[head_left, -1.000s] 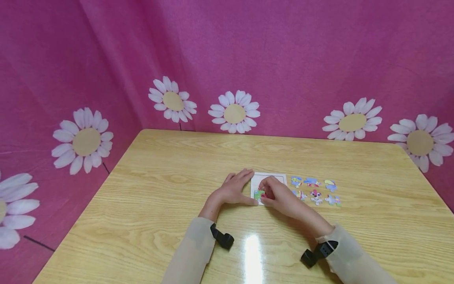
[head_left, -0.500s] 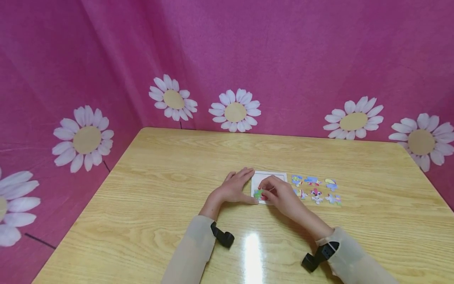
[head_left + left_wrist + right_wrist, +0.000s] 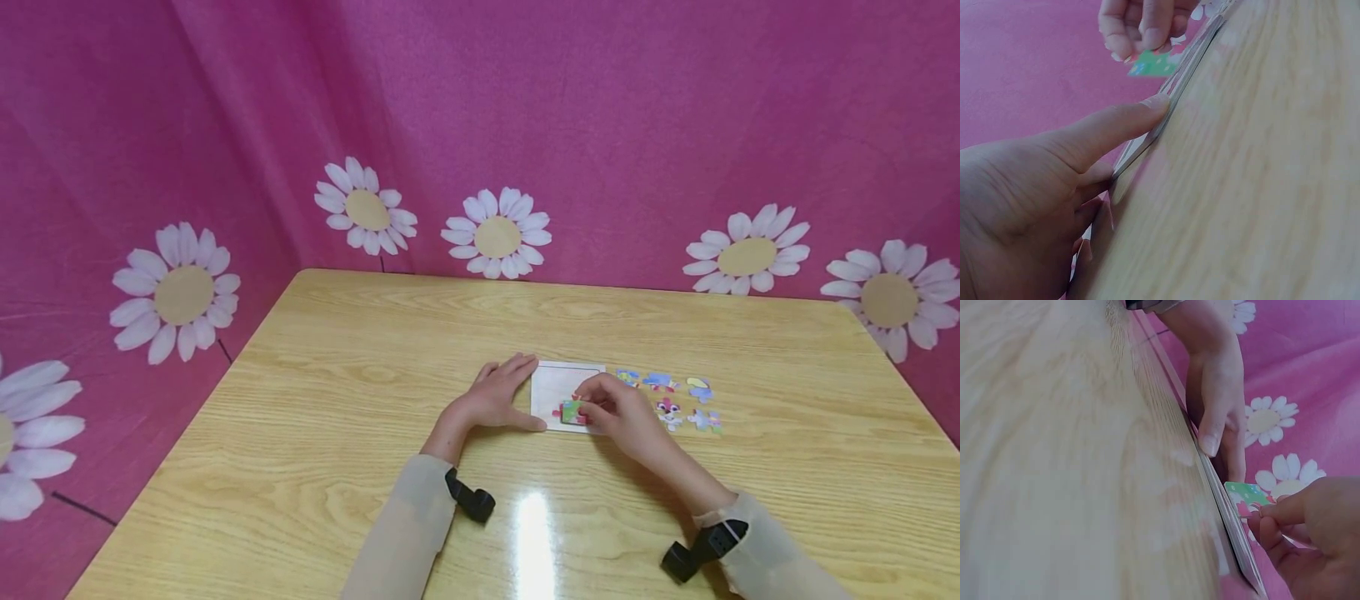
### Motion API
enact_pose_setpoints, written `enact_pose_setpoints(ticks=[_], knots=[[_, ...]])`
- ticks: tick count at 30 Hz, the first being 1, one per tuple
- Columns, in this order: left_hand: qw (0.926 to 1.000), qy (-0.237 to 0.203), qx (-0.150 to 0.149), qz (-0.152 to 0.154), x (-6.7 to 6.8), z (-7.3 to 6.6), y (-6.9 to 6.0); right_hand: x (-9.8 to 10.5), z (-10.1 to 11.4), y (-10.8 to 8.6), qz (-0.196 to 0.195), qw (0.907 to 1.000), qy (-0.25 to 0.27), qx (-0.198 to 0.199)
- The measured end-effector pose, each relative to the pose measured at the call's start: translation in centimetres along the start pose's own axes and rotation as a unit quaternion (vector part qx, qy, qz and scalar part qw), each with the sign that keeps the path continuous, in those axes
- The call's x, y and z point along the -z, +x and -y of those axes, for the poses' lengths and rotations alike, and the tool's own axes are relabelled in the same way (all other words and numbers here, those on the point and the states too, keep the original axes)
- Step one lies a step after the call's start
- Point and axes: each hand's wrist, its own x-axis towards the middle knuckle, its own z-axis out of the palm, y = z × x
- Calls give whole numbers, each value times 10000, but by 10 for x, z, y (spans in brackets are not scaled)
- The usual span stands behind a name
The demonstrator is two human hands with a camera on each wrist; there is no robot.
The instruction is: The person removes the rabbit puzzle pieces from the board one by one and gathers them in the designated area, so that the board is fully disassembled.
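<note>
My right hand (image 3: 626,417) pinches a green and pink jigsaw piece (image 3: 572,411) between thumb and fingertips, over the lower part of a white puzzle board (image 3: 551,379). In the right wrist view the jigsaw piece (image 3: 1247,493) stands tilted just above the board. A pink bit shows at the piece's left; whether it belongs to it, I cannot tell. My left hand (image 3: 491,400) is spread along the board's left side, fingertips at the far corner. Its thumb touches the near edge, as the left wrist view also shows for the left hand (image 3: 1041,162).
Several loose jigsaw pieces (image 3: 700,389) lie in two rows right of the board, some partly behind the right hand. The wooden table (image 3: 390,333) reaches back to a pink curtain (image 3: 600,125) with daisies. A black camera strap (image 3: 471,500) circles each wrist.
My right hand has moved the green and pink jigsaw piece from the board's lower left corner towards the right, lifting it a little. The left hand stays at the board's left edge.
</note>
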Motion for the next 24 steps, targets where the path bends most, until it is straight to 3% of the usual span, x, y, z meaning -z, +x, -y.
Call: enact_pose_setpoints(ticks=[6,17,24], knots=[[10000,-51,-36,-15,0,1,0,10,-7,-8,-71,9998,-73,-162],[9999,-136,-86,-23,-1,2,-1,26,-14,-30,-462,9977,-460,177],[9999,-107,-67,-40,-1,1,-1,33,-20,-46,-598,9972,-304,324]])
